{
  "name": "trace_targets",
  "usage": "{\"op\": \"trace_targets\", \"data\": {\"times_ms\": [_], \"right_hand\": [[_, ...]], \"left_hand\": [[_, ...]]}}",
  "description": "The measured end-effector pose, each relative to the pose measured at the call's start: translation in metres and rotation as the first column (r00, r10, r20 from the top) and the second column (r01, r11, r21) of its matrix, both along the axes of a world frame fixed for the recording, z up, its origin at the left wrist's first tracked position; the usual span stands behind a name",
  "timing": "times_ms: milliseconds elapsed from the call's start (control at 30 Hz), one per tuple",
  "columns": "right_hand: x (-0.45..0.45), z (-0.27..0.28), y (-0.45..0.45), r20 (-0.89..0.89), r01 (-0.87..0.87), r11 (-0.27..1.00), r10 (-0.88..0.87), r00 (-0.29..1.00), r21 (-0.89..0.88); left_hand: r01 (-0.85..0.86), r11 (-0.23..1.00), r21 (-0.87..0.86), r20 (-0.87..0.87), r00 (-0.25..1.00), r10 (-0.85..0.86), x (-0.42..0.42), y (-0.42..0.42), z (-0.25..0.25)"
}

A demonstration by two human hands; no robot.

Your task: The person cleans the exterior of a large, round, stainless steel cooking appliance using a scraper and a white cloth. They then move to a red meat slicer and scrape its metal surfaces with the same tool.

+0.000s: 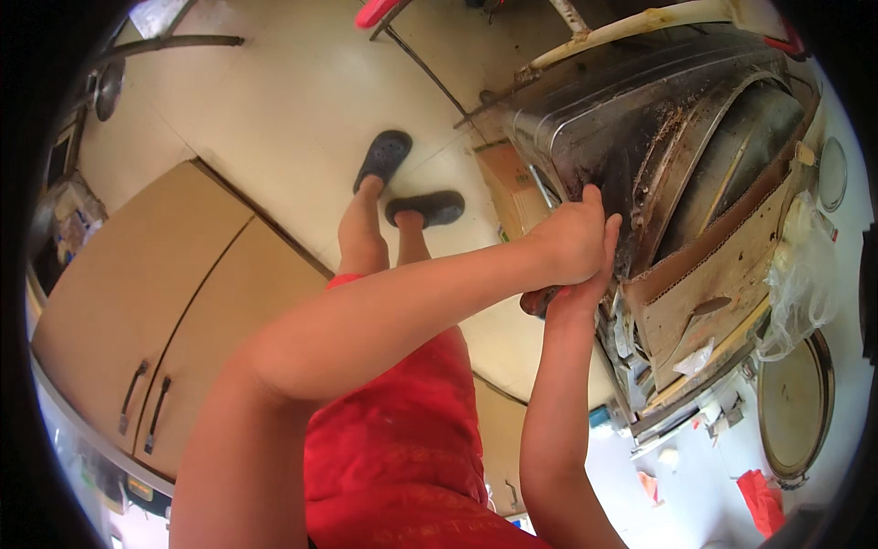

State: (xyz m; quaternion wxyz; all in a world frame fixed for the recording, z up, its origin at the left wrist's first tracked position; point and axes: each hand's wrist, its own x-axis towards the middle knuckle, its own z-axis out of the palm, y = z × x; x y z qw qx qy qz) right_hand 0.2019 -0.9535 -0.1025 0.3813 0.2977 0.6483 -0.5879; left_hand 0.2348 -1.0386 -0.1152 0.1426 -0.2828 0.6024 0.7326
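Observation:
My left hand [571, 241] reaches across from the left and overlaps my right hand [598, 276], with its fingers largely curled out of sight. A dark reddish-brown object [537, 302] with a rounded end sticks out below the two hands, beside my right wrist. My right hand seems closed around it; the rest of it is hidden, so I cannot tell what it is. Just beyond my fingertips is the corner of a large, grimy stainless-steel vessel [569, 134], its side coated in dark residue. Whether my fingers touch it is unclear.
A stained cardboard sheet [713, 302] stands around metal pans [741, 158] at right. A clear plastic bag [799, 274] hangs there, near a round tray [792, 405]. A rusty white metal frame [624, 31] crosses the top. Wood-coloured cabinets [171, 295] stand left; a carton [511, 182] sits low.

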Motion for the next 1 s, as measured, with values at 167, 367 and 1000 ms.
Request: {"op": "trace_targets", "data": {"times_ms": [167, 367, 1000], "right_hand": [[0.027, -0.011, 0.035, -0.015, -0.068, 0.953, 0.067, 0.998, -0.295], [0.059, 0.003, 0.046, -0.045, 0.018, 0.996, -0.022, 0.999, -0.093], [0.02, 0.055, 0.198, 0.227, 0.24, 0.915, -0.171, 0.959, -0.323]], "left_hand": [[-0.119, 0.987, 0.105, 0.019, 0.993, 0.117, 0.031, 0.004, 0.013], [-0.109, 0.969, 0.221, 0.098, 0.991, 0.089, 0.04, 0.034, 0.023], [-0.58, 0.693, 0.428, 0.312, 0.814, 0.489, 0.053, 0.186, 0.023]]}}
